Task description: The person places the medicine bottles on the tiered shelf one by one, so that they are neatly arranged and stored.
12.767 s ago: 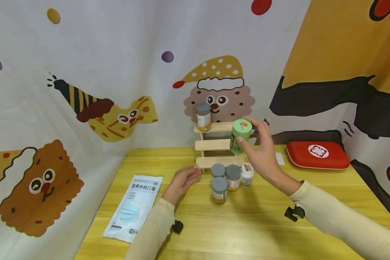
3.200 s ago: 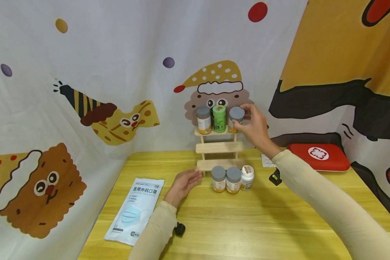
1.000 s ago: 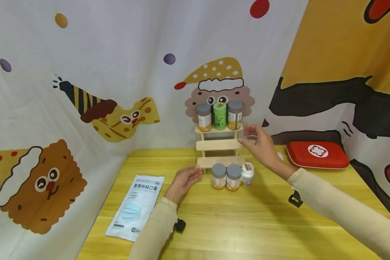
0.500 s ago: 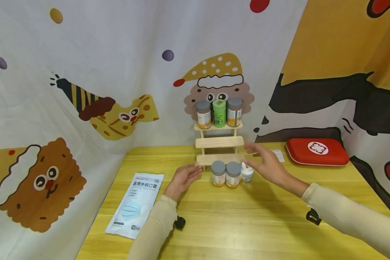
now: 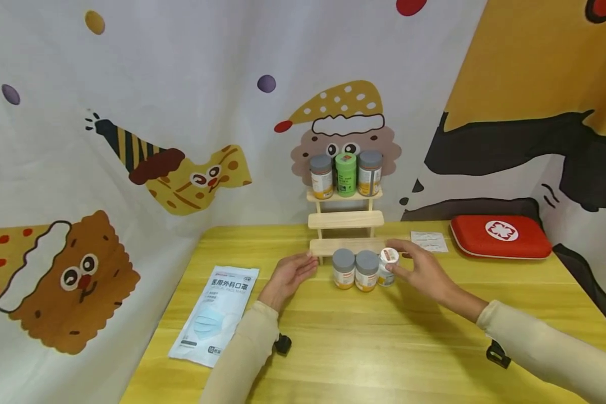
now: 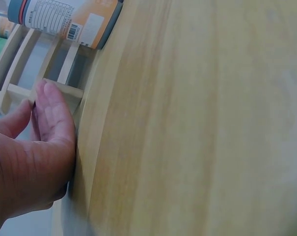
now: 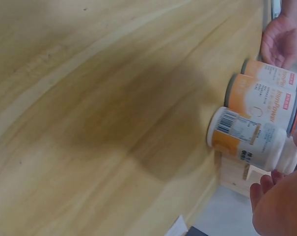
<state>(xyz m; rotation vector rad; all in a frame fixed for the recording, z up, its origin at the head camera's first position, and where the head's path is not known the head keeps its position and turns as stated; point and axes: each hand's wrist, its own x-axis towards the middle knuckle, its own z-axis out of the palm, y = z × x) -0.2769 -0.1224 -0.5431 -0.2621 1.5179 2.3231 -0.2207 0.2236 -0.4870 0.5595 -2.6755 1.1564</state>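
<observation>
White round plastic bottle [image 5: 386, 272] before pale wooden stepped rack [image 5: 345, 219]: my right hand [image 5: 425, 273] pinched it, left hand [image 5: 289, 276] lay relaxed; sideways pull risked toppling grey-lidded jars [image 5: 366, 272].

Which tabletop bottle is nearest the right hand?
The white-capped bottle, rightmost in the head view, with the right hand at its cap; the other two are grey-capped bottles.

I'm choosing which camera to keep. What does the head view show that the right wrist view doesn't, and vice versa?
Only the head view: the red case and green bottle.
Only the right wrist view: the barcode on the white bottle.
Both: that bottle, two jars beside it, the table, left hand and right hand.
</observation>
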